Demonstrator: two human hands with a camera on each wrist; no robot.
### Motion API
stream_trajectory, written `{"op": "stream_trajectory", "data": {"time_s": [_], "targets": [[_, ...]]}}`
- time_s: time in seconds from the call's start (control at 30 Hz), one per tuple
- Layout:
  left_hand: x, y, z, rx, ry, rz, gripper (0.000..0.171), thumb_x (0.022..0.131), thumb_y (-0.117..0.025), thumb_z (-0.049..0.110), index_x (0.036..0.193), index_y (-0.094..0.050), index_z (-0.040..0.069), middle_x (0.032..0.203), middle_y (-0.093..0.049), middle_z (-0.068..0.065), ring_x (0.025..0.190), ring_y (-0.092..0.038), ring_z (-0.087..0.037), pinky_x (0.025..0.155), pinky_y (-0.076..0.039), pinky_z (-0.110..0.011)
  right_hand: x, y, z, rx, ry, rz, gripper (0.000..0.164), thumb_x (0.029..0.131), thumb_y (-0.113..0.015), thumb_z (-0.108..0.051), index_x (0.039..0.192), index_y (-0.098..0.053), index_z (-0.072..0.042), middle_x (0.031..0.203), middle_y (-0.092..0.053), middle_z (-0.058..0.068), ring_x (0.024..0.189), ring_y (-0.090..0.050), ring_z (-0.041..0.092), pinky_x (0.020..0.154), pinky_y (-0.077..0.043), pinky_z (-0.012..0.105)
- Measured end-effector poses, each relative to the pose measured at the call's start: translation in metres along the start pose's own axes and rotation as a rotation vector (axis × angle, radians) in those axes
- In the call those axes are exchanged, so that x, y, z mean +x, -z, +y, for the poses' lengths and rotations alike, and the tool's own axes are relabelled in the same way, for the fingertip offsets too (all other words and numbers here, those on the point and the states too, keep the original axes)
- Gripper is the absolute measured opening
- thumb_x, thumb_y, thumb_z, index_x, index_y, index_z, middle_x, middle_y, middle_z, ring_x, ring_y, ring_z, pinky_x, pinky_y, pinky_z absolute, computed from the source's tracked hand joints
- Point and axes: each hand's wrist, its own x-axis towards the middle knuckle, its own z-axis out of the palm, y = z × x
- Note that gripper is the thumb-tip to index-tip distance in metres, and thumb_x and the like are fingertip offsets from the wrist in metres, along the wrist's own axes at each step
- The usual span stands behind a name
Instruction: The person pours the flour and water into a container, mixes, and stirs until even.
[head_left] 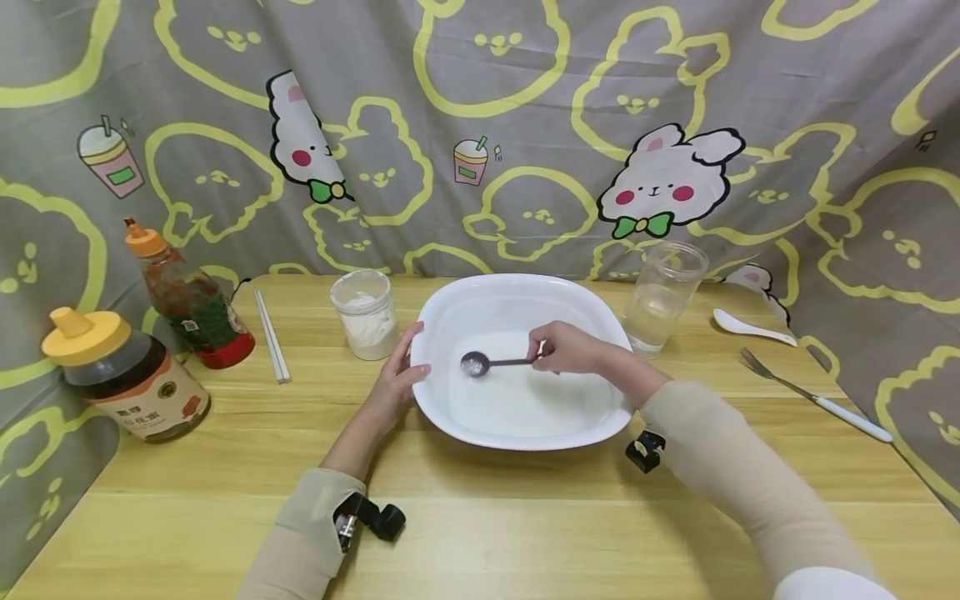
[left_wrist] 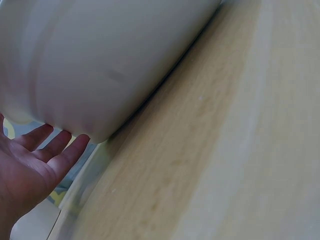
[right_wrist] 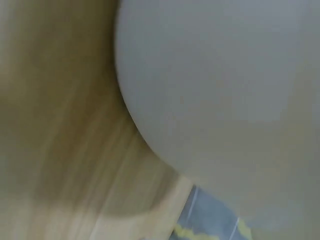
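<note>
My right hand (head_left: 568, 347) pinches the handle of a dark, round-bowled spoon (head_left: 510, 362) over the inside of a white basin (head_left: 517, 283). Something whitish and shiny shows in the spoon's bowl; I cannot tell what it is. At the basin's left side, my left hand (head_left: 393, 379) holds the rim, thumb over the edge. In the left wrist view, the fingertips of the left hand (left_wrist: 45, 155) touch the outer wall of the basin (left_wrist: 105, 55). The right wrist view shows only the basin's outside (right_wrist: 215, 95), with the right hand hidden.
Left of the basin stand a jar of white powder (head_left: 365, 321), chopsticks (head_left: 272, 337), a red sauce bottle (head_left: 195, 304) and a yellow-capped honey bottle (head_left: 142, 383). To its right are a clear container of liquid (head_left: 660, 300), a white spoon (head_left: 753, 327) and a fork (head_left: 813, 396).
</note>
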Motion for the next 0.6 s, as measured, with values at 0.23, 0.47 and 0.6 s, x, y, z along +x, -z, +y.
{"op": "stream_trajectory", "data": {"time_s": [0.23, 0.47, 0.6], "targets": [[0.000, 0.001, 0.000, -0.002, -0.001, 0.007, 0.065, 0.079, -0.046, 0.003, 0.137, -0.021, 0.018, 0.130, -0.030, -0.020, 0.109, -0.036, -0.038, 0.076, -0.047, -0.043, -0.023, 0.001, -0.007, 0.012, 0.094, -0.195, 0.006, 0.076, -0.056, 0.002, 0.078, -0.059, -0.003, 0.050, -0.044, -0.002, 0.045, -0.037, 0.009, 0.044, -0.033, 0.020], [0.000, 0.000, 0.000, -0.011, 0.008, 0.004, 0.065, 0.079, -0.046, 0.003, 0.137, -0.021, 0.019, 0.132, -0.027, -0.020, 0.111, -0.033, -0.040, 0.078, -0.043, -0.049, -0.053, 0.035, -0.003, -0.101, 0.106, -0.233, 0.012, 0.070, -0.056, 0.006, 0.071, -0.059, -0.006, 0.054, -0.044, -0.005, 0.050, -0.037, 0.007, 0.045, -0.031, 0.018], [0.000, 0.000, 0.000, -0.009, 0.003, 0.010, 0.065, 0.079, -0.046, 0.004, 0.137, -0.022, 0.019, 0.131, -0.028, -0.021, 0.110, -0.034, -0.041, 0.077, -0.043, -0.051, -0.065, 0.053, 0.000, -0.191, 0.056, -0.162, 0.014, 0.068, -0.054, 0.008, 0.068, -0.058, -0.005, 0.057, -0.047, -0.005, 0.052, -0.040, 0.008, 0.046, -0.032, 0.019]]}}
